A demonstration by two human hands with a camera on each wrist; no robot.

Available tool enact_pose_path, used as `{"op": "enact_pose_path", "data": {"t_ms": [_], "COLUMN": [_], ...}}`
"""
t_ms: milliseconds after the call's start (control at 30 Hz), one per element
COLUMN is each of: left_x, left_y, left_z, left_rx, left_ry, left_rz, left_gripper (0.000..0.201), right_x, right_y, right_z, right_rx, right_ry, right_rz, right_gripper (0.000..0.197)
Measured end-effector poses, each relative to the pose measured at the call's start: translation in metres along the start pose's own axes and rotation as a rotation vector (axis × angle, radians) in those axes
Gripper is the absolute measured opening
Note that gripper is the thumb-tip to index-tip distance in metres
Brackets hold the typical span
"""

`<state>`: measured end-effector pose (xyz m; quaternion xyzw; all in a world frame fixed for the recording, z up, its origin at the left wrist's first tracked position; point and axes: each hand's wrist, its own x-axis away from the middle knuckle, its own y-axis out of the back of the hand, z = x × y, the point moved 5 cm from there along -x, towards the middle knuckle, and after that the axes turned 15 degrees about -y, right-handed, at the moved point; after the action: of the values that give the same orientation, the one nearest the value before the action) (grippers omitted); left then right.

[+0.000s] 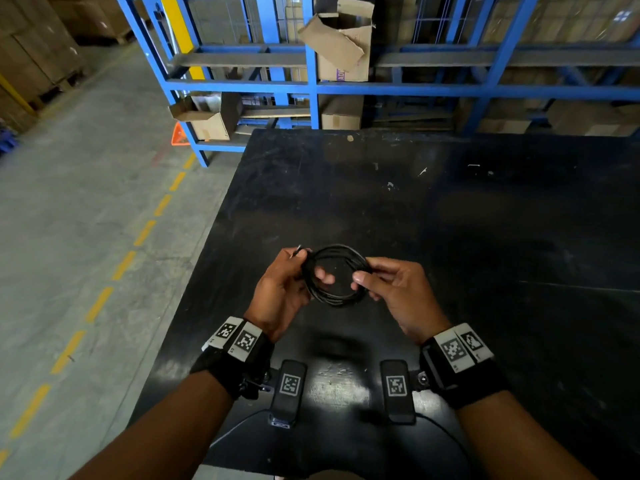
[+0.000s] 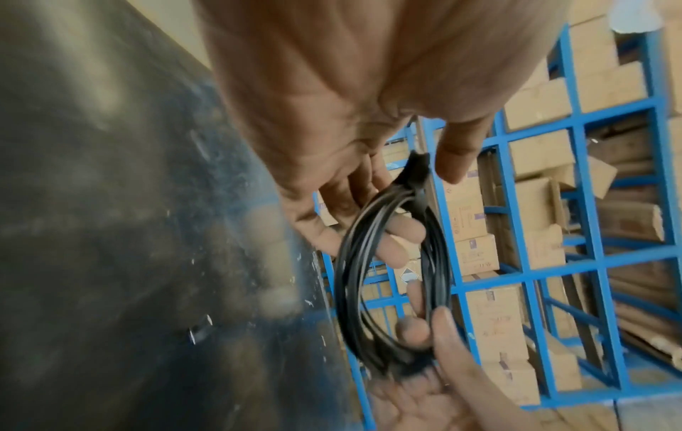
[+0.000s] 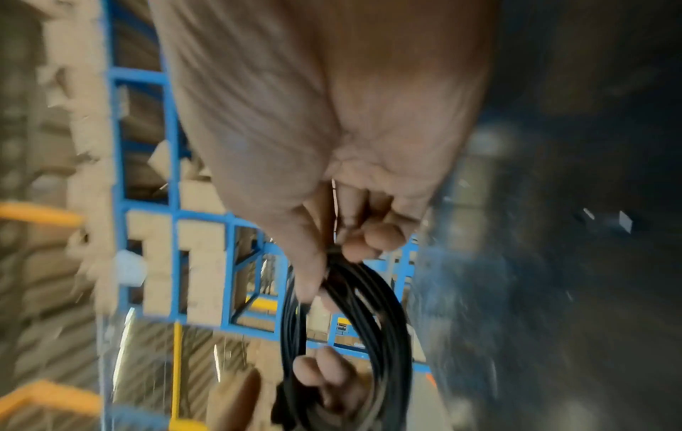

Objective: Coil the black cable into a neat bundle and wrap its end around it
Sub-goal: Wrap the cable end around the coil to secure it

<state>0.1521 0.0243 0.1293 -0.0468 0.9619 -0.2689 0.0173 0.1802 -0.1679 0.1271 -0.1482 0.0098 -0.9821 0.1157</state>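
Observation:
The black cable (image 1: 341, 252) is wound into a round coil of several loops, held in the air above the black table (image 1: 450, 209). My left hand (image 1: 304, 268) grips the coil's left side, with fingers through the loop and the thumb over a plug end (image 1: 298, 250) that sticks out. My right hand (image 1: 363, 277) pinches the coil's right side between thumb and fingers. The left wrist view shows the coil (image 2: 350, 262) with the plug (image 2: 419, 163) near my thumb. The right wrist view shows my fingers curled round the coil (image 3: 372, 306), blurred.
Blue metal racking (image 1: 311, 84) with cardboard boxes (image 1: 341, 46) stands behind the table. The concrete floor (image 1: 79, 202) with a dashed yellow line runs along the left. Two wrist cameras (image 1: 289, 389) hang below my forearms near the table's front edge.

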Motion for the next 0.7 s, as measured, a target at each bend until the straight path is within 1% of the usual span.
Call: {"op": "enact_pose_path", "data": {"t_ms": [67,100,133,200,233,267,300,333,367,433,500,533,600,633,667,700], "left_x": [-0.007,-0.013,-0.017,-0.022,-0.022,-0.022,-0.022,-0.023,-0.025,-0.03,-0.03,-0.029,-0.027,-0.027,-0.028,-0.029], "left_y": [0.009,0.011,0.008,-0.004,-0.011,-0.016,-0.018,-0.019,-0.017,-0.013,-0.009,-0.007,-0.005,-0.004,-0.004,-0.004], "left_z": [-0.004,-0.005,-0.006,-0.001,0.001,0.004,0.006,0.008,0.01,0.015,0.017,0.018,0.021,0.023,0.023,0.024], "left_rx": [-0.201,-0.323,-0.413,-0.483,-0.515,-0.574,-0.634,-0.659,-0.635,-0.5,-0.346,-0.275,-0.191,-0.191,-0.215,-0.267], "left_ry": [0.009,0.017,0.037,0.091,0.111,0.116,0.098,0.078,0.067,0.082,0.108,0.116,0.121,0.113,0.1,0.085], "left_rz": [0.023,0.071,0.144,0.31,0.384,0.436,0.463,0.465,0.445,0.363,0.275,0.244,0.209,0.208,0.216,0.231], "left_gripper": [0.025,0.032,0.039,0.05,0.051,0.045,0.034,0.025,0.019,0.019,0.02,0.019,0.015,0.012,0.014,0.021], "right_x": [-0.001,-0.003,-0.005,-0.008,-0.009,-0.011,-0.012,-0.014,-0.016,-0.019,-0.019,-0.02,-0.02,-0.021,-0.022,-0.023], "right_y": [0.001,0.001,0.001,-0.002,-0.005,-0.007,-0.009,-0.008,-0.007,-0.003,0.002,0.003,0.005,0.006,0.006,0.006], "right_z": [0.01,0.014,0.018,0.023,0.024,0.024,0.024,0.024,0.024,0.023,0.024,0.025,0.024,0.024,0.022,0.02], "right_rx": [0.178,0.266,0.35,0.511,0.594,0.66,0.692,0.685,0.645,0.57,0.564,0.556,0.505,0.475,0.451,0.43], "right_ry": [0.042,0.055,0.067,0.091,0.108,0.117,0.118,0.115,0.107,0.105,0.163,0.191,0.237,0.261,0.284,0.303], "right_rz": [0.095,0.135,0.163,0.204,0.218,0.222,0.213,0.188,0.165,0.124,0.069,0.04,-0.011,-0.033,-0.052,-0.066], "right_gripper": [0.013,0.012,0.012,0.008,0.005,0.003,0.002,0.007,0.016,0.034,0.042,0.042,0.036,0.03,0.025,0.022]}}
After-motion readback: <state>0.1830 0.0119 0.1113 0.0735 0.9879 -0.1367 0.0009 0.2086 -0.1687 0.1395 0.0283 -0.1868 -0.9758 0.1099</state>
